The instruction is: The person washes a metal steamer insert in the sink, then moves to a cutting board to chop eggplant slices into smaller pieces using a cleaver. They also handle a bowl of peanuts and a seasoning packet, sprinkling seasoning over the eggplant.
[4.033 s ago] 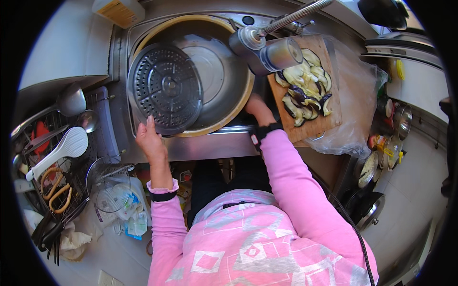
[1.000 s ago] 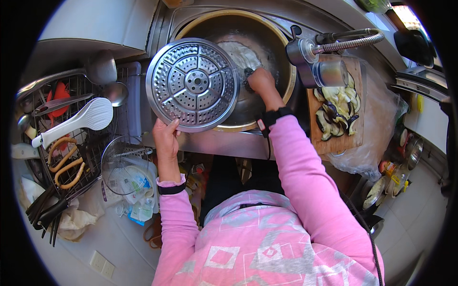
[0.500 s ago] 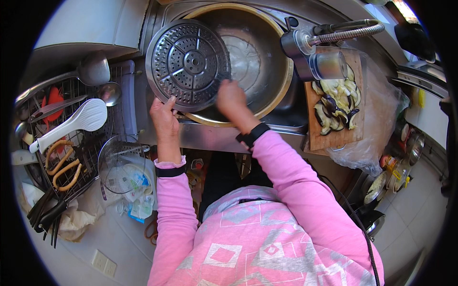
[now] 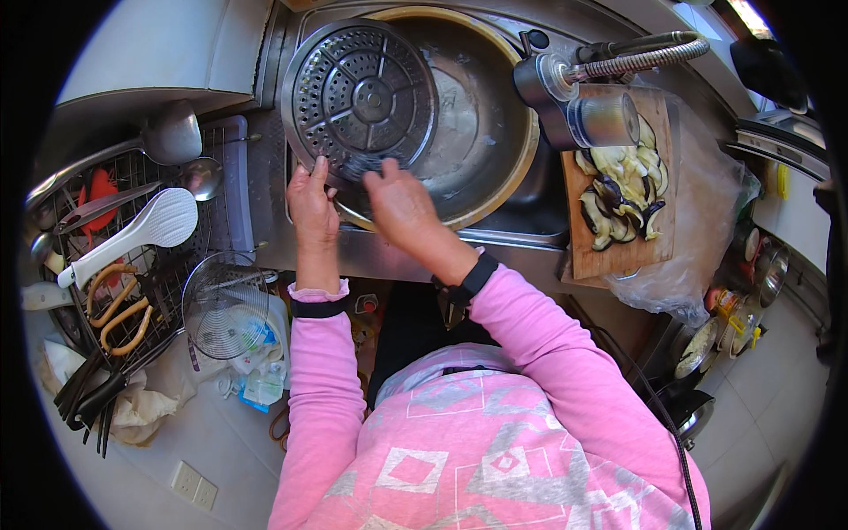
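My left hand (image 4: 314,208) grips the lower rim of a round steel steamer rack (image 4: 375,102) full of holes, thumb on top. The rack is tilted over the left side of a large metal basin (image 4: 521,159) with a yellowish rim, standing in the sink. At the rack's lower edge, my right hand (image 4: 397,199) presses a grey wiry scouring pad (image 4: 362,165), partly hidden by the fingers and smeared by motion. A little water shows on the basin's bottom.
Right of the basin, sliced eggplant (image 4: 623,194) lies on a wooden cutting board (image 4: 583,252) beside a plastic bag (image 4: 698,203). A faucet (image 4: 561,97) overhangs there. On the left, a wire rack holds a spatula (image 4: 172,132), a white rice paddle (image 4: 172,216) and scissors (image 4: 124,327).
My right hand has swept left and slightly down with the scouring pad, to the rack's lower edge. The steamer rack has shifted a little up and to the right.
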A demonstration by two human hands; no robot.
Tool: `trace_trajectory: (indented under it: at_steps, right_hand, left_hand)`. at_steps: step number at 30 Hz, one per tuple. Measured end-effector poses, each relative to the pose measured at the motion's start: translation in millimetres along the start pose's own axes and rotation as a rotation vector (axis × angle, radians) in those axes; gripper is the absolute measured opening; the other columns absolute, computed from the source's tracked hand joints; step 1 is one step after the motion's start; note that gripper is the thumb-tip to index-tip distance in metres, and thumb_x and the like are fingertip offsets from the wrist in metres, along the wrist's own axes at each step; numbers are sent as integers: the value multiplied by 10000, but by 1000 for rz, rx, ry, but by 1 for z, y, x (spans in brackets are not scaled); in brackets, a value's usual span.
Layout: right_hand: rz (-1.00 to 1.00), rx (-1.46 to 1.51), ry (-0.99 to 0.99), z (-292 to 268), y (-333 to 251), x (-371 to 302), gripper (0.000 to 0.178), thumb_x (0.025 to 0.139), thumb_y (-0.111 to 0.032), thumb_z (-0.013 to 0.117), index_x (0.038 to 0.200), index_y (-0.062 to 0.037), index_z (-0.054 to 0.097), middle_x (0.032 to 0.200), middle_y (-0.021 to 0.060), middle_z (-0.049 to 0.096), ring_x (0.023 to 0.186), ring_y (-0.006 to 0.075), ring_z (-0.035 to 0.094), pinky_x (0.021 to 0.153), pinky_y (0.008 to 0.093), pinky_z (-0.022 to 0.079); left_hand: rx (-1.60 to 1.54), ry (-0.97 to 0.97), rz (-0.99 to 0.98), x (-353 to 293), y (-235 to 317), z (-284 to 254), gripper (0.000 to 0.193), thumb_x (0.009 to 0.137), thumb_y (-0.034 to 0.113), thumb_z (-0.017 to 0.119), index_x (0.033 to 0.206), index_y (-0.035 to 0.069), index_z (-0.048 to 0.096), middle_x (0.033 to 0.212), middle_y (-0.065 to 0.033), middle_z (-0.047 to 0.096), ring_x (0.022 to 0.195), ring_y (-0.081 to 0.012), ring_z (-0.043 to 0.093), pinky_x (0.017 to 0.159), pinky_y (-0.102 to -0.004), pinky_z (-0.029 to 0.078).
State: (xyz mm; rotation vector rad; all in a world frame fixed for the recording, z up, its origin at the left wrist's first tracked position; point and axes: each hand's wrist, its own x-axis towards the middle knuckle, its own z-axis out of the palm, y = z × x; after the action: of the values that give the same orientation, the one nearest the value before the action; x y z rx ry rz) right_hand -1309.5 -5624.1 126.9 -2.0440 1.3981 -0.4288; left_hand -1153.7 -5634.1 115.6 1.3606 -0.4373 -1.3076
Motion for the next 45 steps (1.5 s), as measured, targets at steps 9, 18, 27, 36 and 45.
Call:
trace_trajectory:
  at_steps: [9, 18, 27, 36, 45]
  right_hand:
    - [424, -15, -21, -40, 54, -3, 193, 788, -86, 603, 940, 31, 627, 1018, 266, 595, 823, 426, 655, 751, 489, 545]
    - [340, -26, 19, 8, 41, 20, 229, 815, -129, 601, 1013, -14, 598, 992, 256, 570, 796, 435, 642, 715, 479, 546]
    - [457, 19, 168, -71, 80, 6, 315, 818, -144, 558, 1083, -10, 661, 1012, 253, 625, 934, 413, 613, 837, 482, 499]
    - [-58, 293, 308, -73, -64, 49, 249, 778, -65, 609, 1024, -43, 580, 884, 221, 516, 782, 404, 611, 663, 493, 521]
    - [597, -139, -110, -51, 112, 76, 265, 805, -143, 537, 978, -77, 727, 1008, 245, 667, 1010, 419, 625, 892, 478, 493]
  left_hand:
    - [-23, 48, -40, -2, 1, -12, 120, 977, 143, 566, 1072, 78, 600, 863, 11, 647, 636, -50, 536, 479, -201, 343]
    - [60, 24, 29, -32, 30, -35, 89, 956, 90, 573, 1024, 71, 627, 842, 27, 638, 617, -26, 513, 465, -184, 321]
    - [-13, 98, 19, -65, 60, -59, 166, 952, 68, 570, 1110, 54, 615, 958, 14, 658, 686, -20, 532, 496, -179, 326]
    - [63, 48, -45, -66, 46, -16, 152, 923, 28, 586, 1068, 39, 631, 908, 18, 662, 637, 0, 498, 483, -173, 313]
    - [509, 102, 396, -97, 81, -31, 159, 919, -7, 588, 1058, -58, 644, 867, -27, 659, 809, -119, 580, 774, -244, 442]
